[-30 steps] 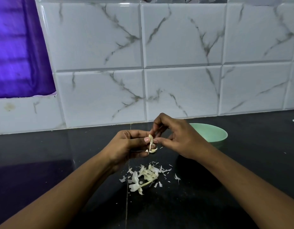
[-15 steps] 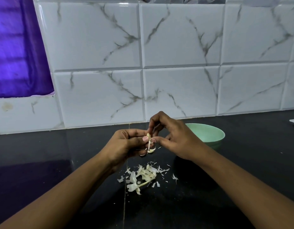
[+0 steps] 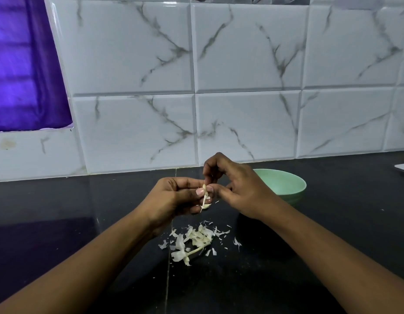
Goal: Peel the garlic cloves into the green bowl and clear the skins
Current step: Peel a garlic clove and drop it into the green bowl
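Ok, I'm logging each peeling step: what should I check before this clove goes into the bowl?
1. Small pale garlic clove pinched between left hand and right hand: ok.
2. Clove fully peeled: not ok, a papery strip hangs from it.
3. Round pale green bowl upright, just behind the right hand: ok.
4. Bowl's contents: cannot tell, the hand hides part.
5. Loose white skins cleared off the black countertop: not ok, piled below the hands.
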Motion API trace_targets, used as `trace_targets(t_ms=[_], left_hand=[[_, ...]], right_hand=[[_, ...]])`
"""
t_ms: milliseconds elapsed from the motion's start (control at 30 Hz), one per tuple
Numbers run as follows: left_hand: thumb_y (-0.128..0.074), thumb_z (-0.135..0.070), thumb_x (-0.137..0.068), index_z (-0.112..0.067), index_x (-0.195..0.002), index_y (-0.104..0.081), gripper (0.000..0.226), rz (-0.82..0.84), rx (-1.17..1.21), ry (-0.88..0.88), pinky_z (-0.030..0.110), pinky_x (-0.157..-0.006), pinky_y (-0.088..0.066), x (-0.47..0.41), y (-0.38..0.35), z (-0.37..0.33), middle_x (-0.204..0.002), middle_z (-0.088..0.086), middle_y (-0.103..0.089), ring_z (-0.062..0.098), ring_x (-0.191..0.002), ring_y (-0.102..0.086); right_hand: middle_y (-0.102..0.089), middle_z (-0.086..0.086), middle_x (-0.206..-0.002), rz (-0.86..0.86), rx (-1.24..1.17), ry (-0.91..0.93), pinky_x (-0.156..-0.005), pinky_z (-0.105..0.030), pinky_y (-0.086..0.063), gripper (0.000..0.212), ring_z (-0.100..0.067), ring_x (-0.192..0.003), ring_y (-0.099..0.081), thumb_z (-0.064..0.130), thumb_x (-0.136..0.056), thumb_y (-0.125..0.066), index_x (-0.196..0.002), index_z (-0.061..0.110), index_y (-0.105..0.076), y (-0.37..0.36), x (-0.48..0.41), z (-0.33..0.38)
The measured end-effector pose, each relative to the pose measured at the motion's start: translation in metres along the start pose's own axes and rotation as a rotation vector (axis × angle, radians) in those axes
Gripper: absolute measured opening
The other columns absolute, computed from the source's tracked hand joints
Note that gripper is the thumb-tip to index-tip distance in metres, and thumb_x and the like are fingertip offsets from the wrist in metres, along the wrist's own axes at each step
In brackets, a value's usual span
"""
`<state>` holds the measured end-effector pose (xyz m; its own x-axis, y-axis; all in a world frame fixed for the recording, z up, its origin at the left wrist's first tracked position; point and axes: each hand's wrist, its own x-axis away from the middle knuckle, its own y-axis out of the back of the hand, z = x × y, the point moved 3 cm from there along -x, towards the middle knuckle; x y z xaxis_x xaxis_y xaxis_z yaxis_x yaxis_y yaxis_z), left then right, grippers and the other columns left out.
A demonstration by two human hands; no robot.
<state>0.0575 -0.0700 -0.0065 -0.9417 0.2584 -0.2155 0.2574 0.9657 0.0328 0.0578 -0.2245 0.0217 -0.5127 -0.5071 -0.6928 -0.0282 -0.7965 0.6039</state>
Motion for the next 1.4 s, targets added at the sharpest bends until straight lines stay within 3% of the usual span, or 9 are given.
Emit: trace_targets(t_ms=[100,300,533,700,800,1000,1067,1233,1400], left_hand=[[-0.069,-0.016,-0.067,-0.011,-0.084,-0.077,0.019,-0.001,-0.001,-0.003,0.037,-0.085,-0.051,0.0,-0.001,0.002,-0.086,0.011,-0.073,0.017,-0.077,-0.069],[-0.063,0.0,-0.082,-0.004,-0.09,-0.072,0.013,-0.025,-0.054,0.017,0.018,-0.062,-0.054,0.0,-0.004,0.008,-0.079,0.009,-0.073,0.011,-0.071,-0.069],[-0.066,-0.008,-0.074,-0.006,-0.085,-0.071,0.012,-0.086,0.024,0.014,0.027,-0.075,-0.054,-0.003,-0.004,0.011,-0.078,0.007,-0.073,0.013,-0.071,-0.069],[-0.059,-0.002,-0.085,-0.008,-0.09,-0.069,0.013,-0.198,0.141,-0.019,0.018,-0.059,-0.055,-0.004,0.007,0.002,-0.073,0.003,-0.072,0.009,-0.066,-0.068],[-0.051,0.001,-0.09,-0.01,-0.093,-0.067,0.02,-0.218,0.193,-0.002,0.019,-0.057,-0.055,-0.004,0.012,0.001,-0.079,0.003,-0.074,0.01,-0.072,-0.071],[-0.045,0.003,-0.092,-0.007,-0.093,-0.066,0.024,-0.195,0.187,-0.003,0.02,-0.056,-0.056,-0.005,0.008,0.003,-0.079,0.003,-0.073,0.012,-0.069,-0.07],[-0.046,0.002,-0.092,-0.01,-0.092,-0.067,0.023,-0.212,0.147,-0.032,0.02,-0.059,-0.055,-0.006,0.008,0.003,-0.08,0.001,-0.074,0.009,-0.068,-0.069],[-0.072,-0.01,-0.075,-0.021,-0.083,-0.075,0.014,-0.197,0.043,-0.131,0.037,-0.09,-0.049,-0.004,0.007,0.004,-0.091,0.0,-0.075,0.014,-0.089,-0.068],[-0.072,-0.02,-0.066,-0.021,-0.092,-0.073,0.026,-0.171,-0.025,-0.192,0.032,-0.087,-0.049,0.0,0.005,0.002,-0.094,-0.002,-0.075,0.007,-0.09,-0.067]], right_hand=[[-0.056,0.014,-0.083,0.002,0.072,0.009,-0.06,-0.011,-0.038,0.025,-0.007,-0.077,-0.056,0.003,-0.084,-0.063,-0.102,0.016,-0.051,-0.001,0.0,-0.003],[-0.048,0.015,-0.083,0.153,0.263,0.034,-0.066,-0.027,-0.041,0.025,-0.001,-0.074,-0.046,0.002,-0.086,-0.055,-0.106,0.015,-0.049,-0.007,-0.001,-0.006],[-0.043,0.014,-0.084,0.165,0.336,0.033,-0.071,-0.032,-0.042,0.024,-0.01,-0.08,-0.046,0.005,-0.089,-0.05,-0.111,0.014,-0.046,-0.012,0.002,-0.006],[-0.052,0.011,-0.087,0.235,0.189,-0.036,-0.071,-0.03,-0.043,0.024,-0.007,-0.077,-0.049,0.003,-0.09,-0.05,-0.106,0.02,-0.045,-0.012,0.003,-0.009],[-0.054,0.016,-0.078,0.141,-0.005,-0.161,-0.067,-0.027,-0.047,0.019,0.001,-0.069,-0.05,0.005,-0.095,-0.049,-0.097,0.024,-0.05,-0.002,0.001,-0.015],[-0.065,0.004,-0.061,-0.016,-0.153,-0.328,-0.058,-0.029,-0.052,0.017,-0.009,-0.052,-0.059,0.011,-0.094,-0.056,-0.086,0.023,-0.064,-0.005,0.001,-0.02],[-0.068,0.001,-0.064,-0.047,-0.273,-0.419,-0.054,-0.027,-0.052,0.002,-0.012,-0.053,-0.063,0.015,-0.086,-0.067,-0.085,0.016,-0.067,-0.011,0.003,-0.023],[-0.07,-0.004,-0.071,-0.063,-0.623,-0.581,-0.051,-0.024,-0.052,0.015,-0.015,-0.058,-0.067,0.025,-0.086,-0.065,-0.084,0.01,-0.067,-0.028,0.005,-0.02],[-0.068,-0.002,-0.063,-0.121,-0.722,-0.642,-0.049,-0.02,-0.053,0.006,-0.011,-0.053,-0.065,0.01,-0.087,-0.064,-0.083,0.006,-0.065,-0.025,0.006,-0.022]])
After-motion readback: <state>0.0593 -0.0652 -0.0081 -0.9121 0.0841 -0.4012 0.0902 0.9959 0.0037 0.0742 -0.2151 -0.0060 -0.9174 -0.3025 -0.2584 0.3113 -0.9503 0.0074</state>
